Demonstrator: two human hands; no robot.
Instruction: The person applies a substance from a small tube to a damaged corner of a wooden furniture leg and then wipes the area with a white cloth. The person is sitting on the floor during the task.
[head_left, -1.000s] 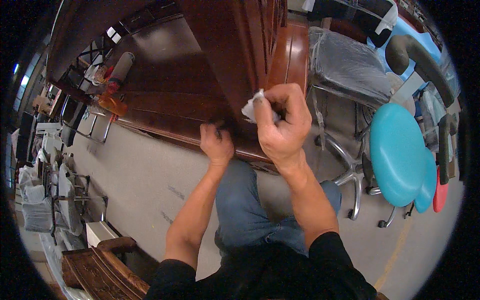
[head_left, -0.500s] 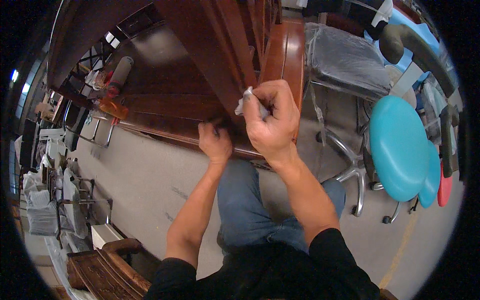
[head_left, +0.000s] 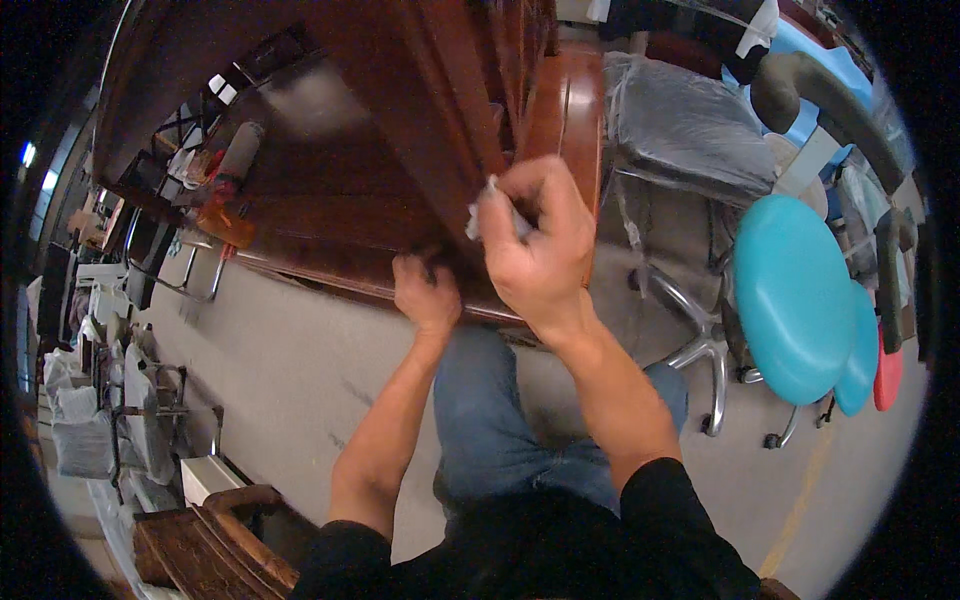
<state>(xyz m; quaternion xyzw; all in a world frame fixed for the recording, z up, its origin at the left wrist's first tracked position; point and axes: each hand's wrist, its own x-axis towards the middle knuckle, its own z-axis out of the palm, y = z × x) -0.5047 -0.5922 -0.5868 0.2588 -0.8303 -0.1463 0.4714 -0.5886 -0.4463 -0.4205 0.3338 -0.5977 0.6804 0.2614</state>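
My right hand [head_left: 540, 250] is closed around a crumpled whitish wad [head_left: 487, 208], cloth or paper. It holds the wad against or just in front of the upright reddish-brown panel of a polished wooden furniture piece [head_left: 400, 110]. Lower and to the left, my left hand [head_left: 428, 293] has its fingers curled at the lower wooden ledge [head_left: 320, 270]. Something small and dark shows by those fingers, but I cannot make out what it is.
A plastic-wrapped office chair [head_left: 690, 120] stands at the right, near turquoise stool seats [head_left: 795, 300] and a red one [head_left: 888, 378]. An orange object [head_left: 225, 225] and a grey cylinder [head_left: 240, 150] lie on the wood at the left. Carved wooden furniture [head_left: 210, 545] is at lower left.
My right hand has shifted slightly left with the wad. My left hand stays at the ledge, nearly unmoved. The whole view has tilted a little.
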